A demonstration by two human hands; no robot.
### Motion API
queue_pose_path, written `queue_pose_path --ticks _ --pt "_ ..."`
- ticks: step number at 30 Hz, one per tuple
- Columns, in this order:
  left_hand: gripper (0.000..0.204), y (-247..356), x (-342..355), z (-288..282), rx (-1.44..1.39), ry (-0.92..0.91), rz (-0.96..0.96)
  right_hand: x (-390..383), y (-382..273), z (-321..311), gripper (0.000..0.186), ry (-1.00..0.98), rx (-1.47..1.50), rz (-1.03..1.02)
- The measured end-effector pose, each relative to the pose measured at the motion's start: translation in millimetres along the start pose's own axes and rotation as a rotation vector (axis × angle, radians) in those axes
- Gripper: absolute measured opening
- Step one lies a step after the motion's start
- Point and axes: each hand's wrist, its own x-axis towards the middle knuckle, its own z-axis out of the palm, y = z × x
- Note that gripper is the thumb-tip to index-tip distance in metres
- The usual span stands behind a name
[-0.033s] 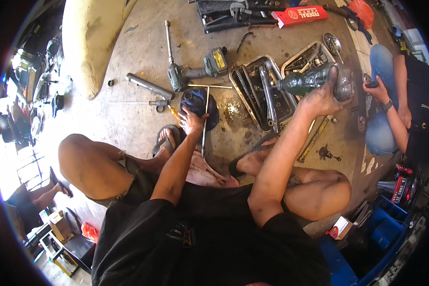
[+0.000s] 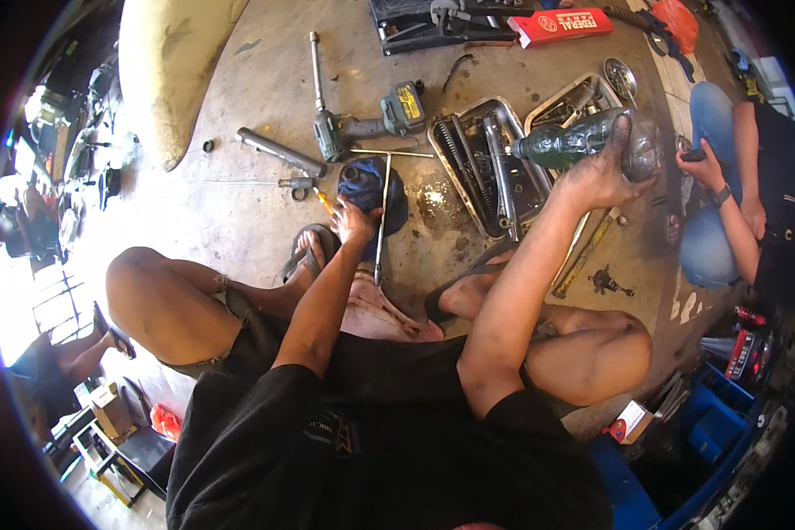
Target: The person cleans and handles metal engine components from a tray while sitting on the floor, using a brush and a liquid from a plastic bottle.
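In my right hand point(image 2: 602, 172) is a clear green plastic bottle point(image 2: 565, 146), held on its side with its neck to the left, over a metal tray. Dark smudges mark the thumb and fingers. My left hand point(image 2: 357, 221) bends its fingers round the near side of a bunched dark blue cloth point(image 2: 389, 199). A round dark opening point(image 2: 352, 174) shows at the cloth's top; I cannot tell what it belongs to. Across the cloth lies a T-handle wrench point(image 2: 385, 190), close to my left fingers. A screwdriver with a yellow-orange handle point(image 2: 325, 203) is just left of them.
Beyond the cloth lie a cordless impact wrench point(image 2: 362, 126) and a metal tube point(image 2: 280, 152). Two trays, one with springs and tubes point(image 2: 468, 221), stand below the bottle. A wet patch point(image 2: 435, 201) shines on the floor. At right, another person's hand point(image 2: 705, 166) holds a small dark thing.
My left fingers have drawn in closer around the blue cloth. The bottle in my right hand has shifted slightly. The view has tilted a little.
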Motion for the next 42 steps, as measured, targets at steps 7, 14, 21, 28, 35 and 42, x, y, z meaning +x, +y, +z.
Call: queue_pose_path --ticks 7,14,21,28,35,42 --pt "0.059 -5 27 -45 0.604 -0.304 0.648 11 6 -12 0.055 -0.02 0.034 -0.012" --pt "0.036 -11 -17 -231 0.551 -0.363 0.782 -9 8 -2 0.052 0.001 -0.043 0.009" --pt "0.093 0 -1 -262 0.707 -0.647 0.709 9 -19 -16 0.05 -0.12 -0.036 0.012" --pt "0.12 -67 8 -312 0.853 -0.593 0.616 1 -25 -20 0.051 -0.134 -0.103 0.008" --pt "0.042 -59 -17 -347 0.934 -0.221 0.605 19 -32 -35 0.052 -0.081 -0.195 -0.099" --pt "0.025 -75 -11 -357 1.29 -0.7 0.731 2 -5 -21 0.053 0.1 -0.364 -0.388"
